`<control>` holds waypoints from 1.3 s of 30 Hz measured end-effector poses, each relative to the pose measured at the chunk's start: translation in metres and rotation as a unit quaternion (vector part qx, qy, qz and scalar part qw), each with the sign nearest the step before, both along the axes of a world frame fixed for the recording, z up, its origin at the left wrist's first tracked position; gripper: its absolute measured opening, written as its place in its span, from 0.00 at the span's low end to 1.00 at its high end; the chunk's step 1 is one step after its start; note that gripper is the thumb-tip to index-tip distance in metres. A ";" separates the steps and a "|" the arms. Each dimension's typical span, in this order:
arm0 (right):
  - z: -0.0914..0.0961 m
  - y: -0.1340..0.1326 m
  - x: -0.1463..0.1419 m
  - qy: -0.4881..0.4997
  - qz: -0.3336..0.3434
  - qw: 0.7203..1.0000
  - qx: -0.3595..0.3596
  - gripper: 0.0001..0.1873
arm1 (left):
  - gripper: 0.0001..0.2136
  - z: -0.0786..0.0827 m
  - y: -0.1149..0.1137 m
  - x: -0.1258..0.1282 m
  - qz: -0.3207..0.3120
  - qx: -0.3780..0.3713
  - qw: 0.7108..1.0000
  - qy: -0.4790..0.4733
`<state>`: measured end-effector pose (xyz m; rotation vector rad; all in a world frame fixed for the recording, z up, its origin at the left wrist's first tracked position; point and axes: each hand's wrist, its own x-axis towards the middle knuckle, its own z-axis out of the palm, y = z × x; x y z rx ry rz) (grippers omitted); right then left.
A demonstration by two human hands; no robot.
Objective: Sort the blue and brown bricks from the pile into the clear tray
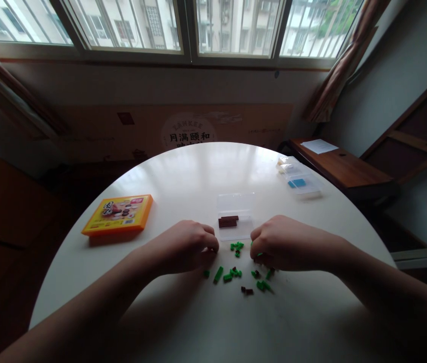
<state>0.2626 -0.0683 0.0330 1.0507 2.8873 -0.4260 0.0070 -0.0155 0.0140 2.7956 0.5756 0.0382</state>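
Both my hands rest on a round white table (198, 176). My left hand (185, 245) is curled, its fingertips pinched together at the table surface; what they hold is hidden. My right hand (283, 243) is also curled, fingers closed on a small green piece (258, 255) that barely shows. Between and below the hands lie several small green bricks (232, 274) and a dark brown piece (247, 290). Just beyond the hands stands a clear plastic box (235, 206) with brown bricks (228, 221) in it.
An orange box (118, 215) lies at the left of the table. A second clear tray (300, 177) with a blue piece sits at the far right edge. A wooden desk (340, 166) with a paper stands beyond, under the window.
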 end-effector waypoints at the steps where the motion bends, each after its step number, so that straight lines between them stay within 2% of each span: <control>1: 0.000 0.000 0.000 0.001 0.000 1.000 -0.002 0.08 | 0.07 0.001 0.000 0.000 -0.001 0.002 1.000 0.002; 11: -0.006 0.001 -0.004 0.004 -0.002 1.000 -0.012 0.08 | 0.06 0.000 -0.002 0.000 0.007 0.007 1.000 0.005; 21: -0.011 0.000 -0.006 0.011 0.019 1.000 0.013 0.08 | 0.06 -0.003 0.000 -0.001 0.000 0.011 1.000 -0.001; 27: -0.005 0.000 -0.003 0.055 0.019 0.998 0.000 0.08 | 0.06 -0.003 0.000 -0.001 0.004 0.004 1.000 0.001; 29: -0.003 0.002 -0.001 0.098 -0.009 0.995 0.003 0.08 | 0.06 -0.003 0.000 -0.001 0.004 0.002 1.000 -0.004; 33: -0.008 0.011 0.003 0.162 -0.124 0.977 0.065 0.07 | 0.05 -0.004 0.001 -0.001 0.005 -0.001 1.000 -0.007; 36: -0.018 0.020 0.004 0.153 -0.180 0.966 0.101 0.08 | 0.05 -0.004 0.001 -0.001 0.001 -0.002 1.000 -0.008; 39: -0.027 0.027 0.003 0.133 -0.209 0.964 0.102 0.08 | 0.05 -0.005 0.001 -0.001 0.000 -0.005 1.000 -0.009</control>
